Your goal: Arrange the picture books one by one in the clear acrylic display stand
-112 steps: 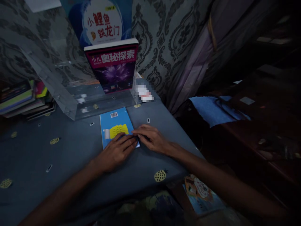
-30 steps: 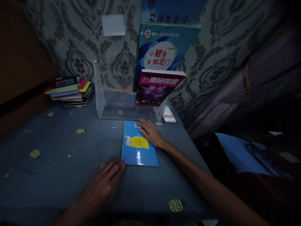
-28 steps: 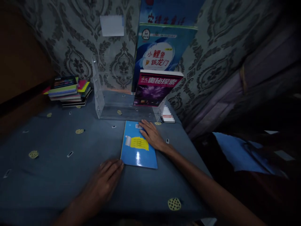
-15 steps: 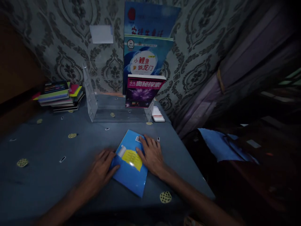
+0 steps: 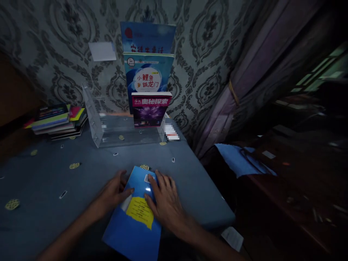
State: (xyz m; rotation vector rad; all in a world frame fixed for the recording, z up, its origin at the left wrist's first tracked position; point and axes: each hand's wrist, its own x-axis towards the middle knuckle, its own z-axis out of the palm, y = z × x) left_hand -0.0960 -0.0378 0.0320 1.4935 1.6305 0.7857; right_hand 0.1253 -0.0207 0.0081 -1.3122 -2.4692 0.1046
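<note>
A blue book with a yellow text patch and a barcode lies back cover up, tilted across the table's front edge, its near end jutting towards me. At its upper left edge is my left hand, with the thumb over the cover and the curled fingers along the side. My right hand grips the upper right side, thumb and fingertips on the cover, one finger by the barcode. What lies beneath the book is hidden.
Behind the book stands a clear acrylic rack holding a purple book and taller blue books at its right. A book stack sits at the left. A curtain hangs at the right, beyond the table's edge.
The blue book has slid towards me and now overhangs the front edge. Both hands have come along with it, and the camera view has shifted.
</note>
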